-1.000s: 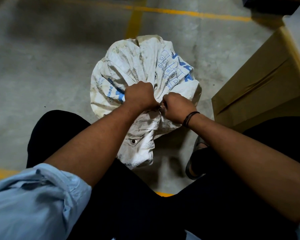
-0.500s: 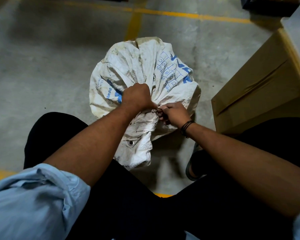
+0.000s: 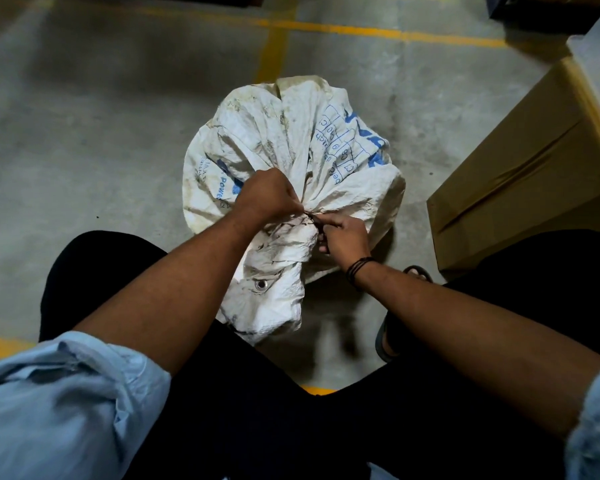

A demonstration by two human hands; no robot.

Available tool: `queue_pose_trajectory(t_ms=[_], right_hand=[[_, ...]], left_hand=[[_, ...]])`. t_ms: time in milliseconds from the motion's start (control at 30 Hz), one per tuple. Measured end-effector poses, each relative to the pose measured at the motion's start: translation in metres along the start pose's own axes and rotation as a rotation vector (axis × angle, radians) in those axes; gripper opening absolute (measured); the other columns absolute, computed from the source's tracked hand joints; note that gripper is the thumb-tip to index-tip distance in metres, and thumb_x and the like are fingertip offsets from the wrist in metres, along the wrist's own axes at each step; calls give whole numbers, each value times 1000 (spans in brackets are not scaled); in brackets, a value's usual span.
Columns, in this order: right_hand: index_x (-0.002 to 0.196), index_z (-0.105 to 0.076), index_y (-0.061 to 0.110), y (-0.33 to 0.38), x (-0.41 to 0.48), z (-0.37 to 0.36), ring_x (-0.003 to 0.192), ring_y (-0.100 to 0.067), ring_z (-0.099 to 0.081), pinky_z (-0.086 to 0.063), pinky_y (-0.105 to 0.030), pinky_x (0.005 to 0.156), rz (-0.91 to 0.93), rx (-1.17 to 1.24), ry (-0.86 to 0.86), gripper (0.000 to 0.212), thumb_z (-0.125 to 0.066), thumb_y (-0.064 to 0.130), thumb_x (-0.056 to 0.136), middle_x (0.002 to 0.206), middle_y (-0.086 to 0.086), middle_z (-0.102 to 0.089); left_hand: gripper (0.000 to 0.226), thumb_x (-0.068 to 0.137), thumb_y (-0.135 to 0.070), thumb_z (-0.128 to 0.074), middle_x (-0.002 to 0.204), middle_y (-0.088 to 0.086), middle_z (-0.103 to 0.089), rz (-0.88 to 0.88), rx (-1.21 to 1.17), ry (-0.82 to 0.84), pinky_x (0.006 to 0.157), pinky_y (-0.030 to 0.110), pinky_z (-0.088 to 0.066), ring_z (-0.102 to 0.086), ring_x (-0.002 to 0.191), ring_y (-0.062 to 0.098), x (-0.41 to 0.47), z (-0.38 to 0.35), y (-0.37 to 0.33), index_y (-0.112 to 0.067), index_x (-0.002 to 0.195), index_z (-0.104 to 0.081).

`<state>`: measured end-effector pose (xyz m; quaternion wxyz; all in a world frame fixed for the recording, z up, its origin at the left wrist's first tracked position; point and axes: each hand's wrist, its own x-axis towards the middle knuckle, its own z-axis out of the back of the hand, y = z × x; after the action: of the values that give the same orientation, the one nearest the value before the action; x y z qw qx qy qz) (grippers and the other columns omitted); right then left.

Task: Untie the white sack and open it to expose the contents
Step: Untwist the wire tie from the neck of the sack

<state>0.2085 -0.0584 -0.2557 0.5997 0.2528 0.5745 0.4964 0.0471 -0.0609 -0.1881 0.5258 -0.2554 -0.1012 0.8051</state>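
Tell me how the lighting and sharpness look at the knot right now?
Head view: dim, uneven light, floor dark toward the top; white sack brightest and sharp enough to read its print; dark tie small and shadowed between left hand and right hand; wide-angle bending at the edges.

Tie at the neck of the white sack (image 3: 291, 147): mostly hidden between left hand (image 3: 269, 195) and right hand (image 3: 343, 237), possibly dark cord. Contents: concealed. Cardboard box (image 3: 520, 174), right of sack: cropped by frame edge.

A brown cardboard box (image 3: 520, 188) stands on the concrete floor (image 3: 84, 150), right of the right hand (image 3: 343, 237). Yellow floor lines (image 3: 361, 29) run beyond both hands.
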Motion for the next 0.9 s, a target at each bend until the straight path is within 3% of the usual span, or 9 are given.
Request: queue_pose_trajectory(t_ms=[133, 267, 333, 400, 467, 600, 667, 767, 900], right_hand=[[95, -79, 17, -4, 1, -1, 60, -13, -64, -62, -39, 71, 123, -121, -21, 24, -60, 5, 86, 77, 4, -73], [89, -79, 13, 3, 6, 1, 59, -2, -59, -54, -29, 67, 179, -174, -11, 15, -68, 6, 81, 75, 1, -72], [89, -78, 14, 3, 8, 2, 61, -5, -61, -51, -27, 67, 207, -177, 15, 12, -71, 9, 81, 73, 3, -70], [91, -78, 13, 0, 8, 2, 69, -9, -65, -51, -23, 70, 250, -204, 34, 9, -74, 14, 82, 76, 3, -71], [90, -78, 12, 0, 6, 1, 75, -8, -67, -53, -20, 73, 298, -191, 36, 12, -78, 19, 81, 80, 3, -73], [91, -77, 11, 7, 5, 0, 71, 6, -64, -51, -13, 73, 373, -120, 37, 11, -80, 14, 81, 81, 5, -72], [93, -78, 10, 15, 8, 0, 72, 5, -65, -50, -13, 73, 397, -147, 48, 12, -78, 10, 81, 85, 2, -73], [82, -76, 19, 36, 18, 5, 64, 9, -61, -47, -10, 66, 448, -195, -26, 16, -73, 3, 81, 76, 7, -70], [77, -73, 22, 53, 14, 15, 65, -3, -59, -48, -21, 62, 533, -209, 25, 15, -80, 9, 76, 72, 4, -68]], left_hand=[[32, 64, -40, -91, 78, -5, -75, -44, 22, 125, 64, 24, -49, -71, 81, 13, -1, 1, 4, -19, 84, -78], [79, 52, -56, -95, 110, 4, -62, -108, 151, 188, 80, 34, -50, -60, 99, 22, -7, -10, 3, -16, 111, -60], [97, 51, -59, -94, 123, 11, -53, -93, 196, 167, 84, 36, -49, -58, 109, 29, -13, -21, 2, -13, 123, -49], [93, 59, -52, -91, 129, 15, -49, -74, 207, 88, 81, 36, -44, -57, 115, 34, -19, -31, 1, -12, 129, -44], [74, 69, -41, -84, 126, 17, -50, -59, 135, 19, 77, 34, -41, -59, 111, 37, -21, -35, 0, -13, 126, -46], [45, 58, -36, -77, 98, 2, -70, 24, -229, -30, 72, 29, -54, -68, 85, 21, -14, -24, 11, -25, 99, -62], [29, 62, -14, -80, 81, 0, -73, 114, -482, -3, 66, 22, -56, -68, 69, 13, -8, -15, 18, -21, 89, -71], [47, 58, 19, -72, 83, 14, -71, 174, -792, 128, 73, 34, -52, -61, 76, 23, 0, 3, 23, -16, 88, -78], [58, 69, 27, -63, 94, 13, -75, 203, -1058, 371, 77, 32, -60, -71, 84, 25, -3, 8, 35, -10, 112, -74]])
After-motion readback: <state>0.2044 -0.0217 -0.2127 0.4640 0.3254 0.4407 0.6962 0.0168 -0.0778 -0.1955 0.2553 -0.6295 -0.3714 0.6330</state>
